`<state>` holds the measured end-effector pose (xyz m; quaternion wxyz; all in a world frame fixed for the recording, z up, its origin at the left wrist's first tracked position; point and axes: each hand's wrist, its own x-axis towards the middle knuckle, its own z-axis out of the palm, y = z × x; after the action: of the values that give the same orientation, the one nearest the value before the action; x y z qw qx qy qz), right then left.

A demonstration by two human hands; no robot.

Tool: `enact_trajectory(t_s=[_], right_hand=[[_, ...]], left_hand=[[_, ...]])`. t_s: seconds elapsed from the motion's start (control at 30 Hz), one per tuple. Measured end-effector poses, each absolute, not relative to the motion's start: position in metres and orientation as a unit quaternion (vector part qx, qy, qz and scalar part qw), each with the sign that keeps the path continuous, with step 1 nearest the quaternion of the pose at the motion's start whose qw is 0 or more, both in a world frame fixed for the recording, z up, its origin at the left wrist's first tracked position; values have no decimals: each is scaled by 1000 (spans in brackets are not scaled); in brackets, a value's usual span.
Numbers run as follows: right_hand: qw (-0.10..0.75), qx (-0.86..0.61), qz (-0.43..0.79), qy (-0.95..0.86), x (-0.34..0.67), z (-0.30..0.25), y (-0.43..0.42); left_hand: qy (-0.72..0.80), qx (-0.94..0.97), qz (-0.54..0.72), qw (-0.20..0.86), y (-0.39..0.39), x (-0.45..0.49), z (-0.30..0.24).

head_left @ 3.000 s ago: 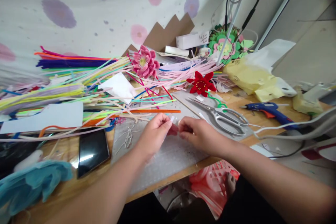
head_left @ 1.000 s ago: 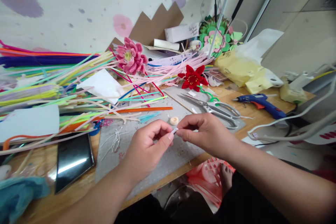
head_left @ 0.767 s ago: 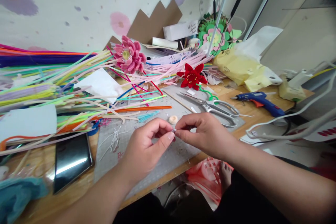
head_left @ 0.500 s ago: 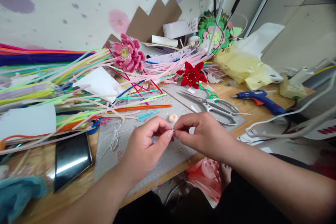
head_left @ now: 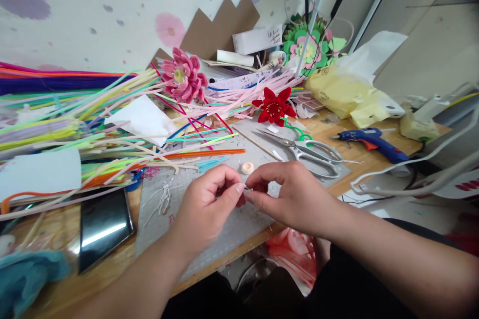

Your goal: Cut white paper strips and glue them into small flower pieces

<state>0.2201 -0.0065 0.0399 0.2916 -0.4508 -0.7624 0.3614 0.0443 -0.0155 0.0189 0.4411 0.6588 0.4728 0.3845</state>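
My left hand (head_left: 211, 202) is closed in a pinch, thumb against forefinger, over the grey mat. A tiny whitish bit (head_left: 246, 187) shows at its fingertips, too small to name. My right hand (head_left: 286, 197) meets it there, thumb and forefinger curled around the same spot; what they grip is mostly hidden. Just beyond the fingertips lies a small cream-coloured ring-like coil (head_left: 247, 168). Behind my right hand, metal scissors (head_left: 299, 149) rest with their blades pointing to the left. A red fuzzy flower (head_left: 274, 106) with a green curled stem lies past them.
Pipe cleaners (head_left: 112, 109) in many colours cover the left and back, with a pink flower (head_left: 183, 76) on top. White string pieces (head_left: 163, 199) lie on the mat (head_left: 220, 254). A dark phone-like slab (head_left: 106, 229) sits left; a blue glue gun (head_left: 370, 142) lies right.
My right thumb and forefinger have parted slightly at the tips, and the whitish bit between the hands shows a little more. Both hands stay in nearly the same place.
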Motion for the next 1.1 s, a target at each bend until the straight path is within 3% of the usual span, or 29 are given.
enact_trajectory(t_s=[0.33, 1.1], right_hand=[[339, -380, 649, -566, 227, 28, 8], [323, -398, 627, -587, 224, 25, 7]], left_hand=[[420, 601, 380, 564, -14, 46, 24], [473, 622, 347, 519, -15, 48, 23]])
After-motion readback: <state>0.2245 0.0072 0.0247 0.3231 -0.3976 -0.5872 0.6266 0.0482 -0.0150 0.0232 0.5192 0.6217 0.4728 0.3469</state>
